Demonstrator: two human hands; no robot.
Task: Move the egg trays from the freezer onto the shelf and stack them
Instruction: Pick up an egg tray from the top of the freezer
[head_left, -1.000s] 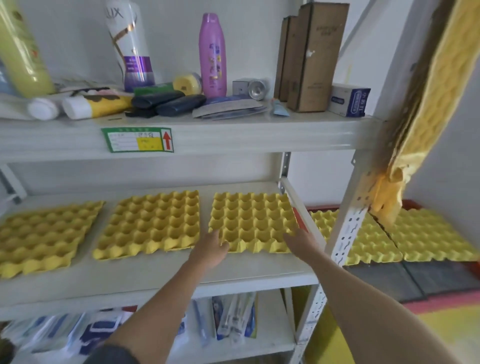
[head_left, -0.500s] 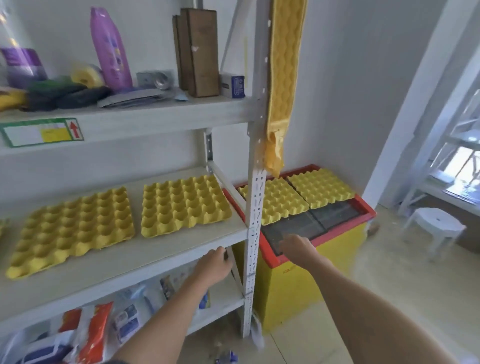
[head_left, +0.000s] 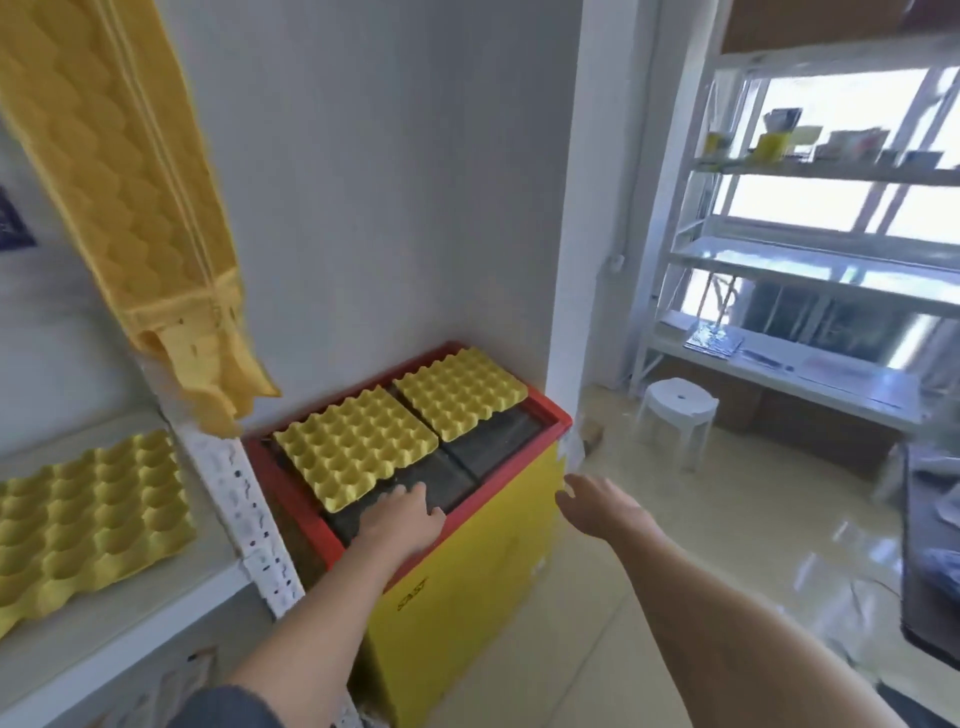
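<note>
My two bare arms reach forward from the bottom of the frame, a dark sleeve (head_left: 228, 706) bunched on the left one. My left hand (head_left: 400, 522) lies flat, fingers spread, on the dark glass lid of the freezer (head_left: 467, 587), its fingertips touching the near edge of the nearer egg tray (head_left: 356, 447); that grip is open and has hold of nothing. My right hand (head_left: 595, 501) hangs in the air just off the freezer's right corner, palm slack and fingers loosely spread, empty too. A second egg tray (head_left: 460, 392) lies just beside the first, farther back on the red-rimmed lid, against the grey wall. To the left, another yellow tray (head_left: 88, 514) rests on the white shelf (head_left: 119, 618), under a hanging yellow quilted cloth (head_left: 130, 182). Beyond, a white stool (head_left: 678, 402) stands on the glossy floor before a window-side rack (head_left: 810, 260).
</note>
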